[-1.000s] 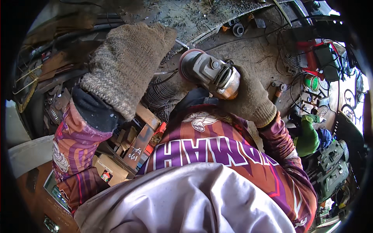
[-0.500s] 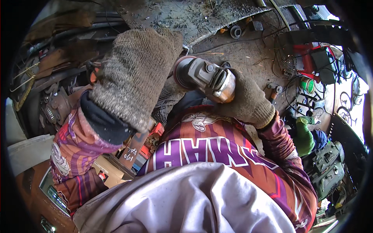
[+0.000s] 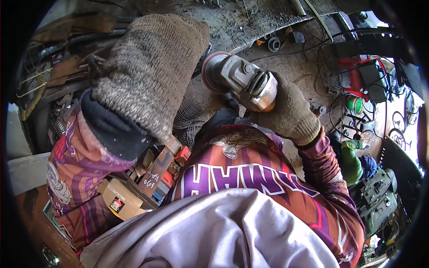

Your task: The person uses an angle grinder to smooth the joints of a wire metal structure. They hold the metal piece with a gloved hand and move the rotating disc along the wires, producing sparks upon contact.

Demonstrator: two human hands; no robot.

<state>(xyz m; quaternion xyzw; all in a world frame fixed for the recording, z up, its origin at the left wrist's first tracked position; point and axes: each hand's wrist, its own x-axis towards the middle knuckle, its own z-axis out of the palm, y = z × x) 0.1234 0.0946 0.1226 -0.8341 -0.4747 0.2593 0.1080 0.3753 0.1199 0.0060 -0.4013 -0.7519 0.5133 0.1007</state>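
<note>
An angle grinder (image 3: pixel 248 79) with a grey metal head is gripped in my right hand (image 3: pixel 292 109), which wears a brown knitted glove. Its reddish-rimmed disc (image 3: pixel 213 71) points toward my left hand. My left hand (image 3: pixel 156 62), in a matching glove, is closed beside the workbench edge, with its fingertips turned away from view. A small dark piece (image 3: pixel 204 57) shows at its right side, close to the disc; what the hand holds is hidden. The grit-covered workbench (image 3: pixel 232 22) lies just beyond both hands.
Scrap metal (image 3: pixel 67 85) is heaped at the left. Coiled wire (image 3: pixel 190 118) lies below the grinder, beside a cardboard box (image 3: pixel 120 198) and red boxes (image 3: pixel 181 156). Cables and a metal ring (image 3: pixel 274 43) lie on the floor. Another person in a green sleeve (image 3: pixel 351 163) is at right.
Sparks seen beside the grinder earlier no longer show. My left hand has shifted up and slightly left; the grinder has moved a little right and up, with the disc apart from the hand.
</note>
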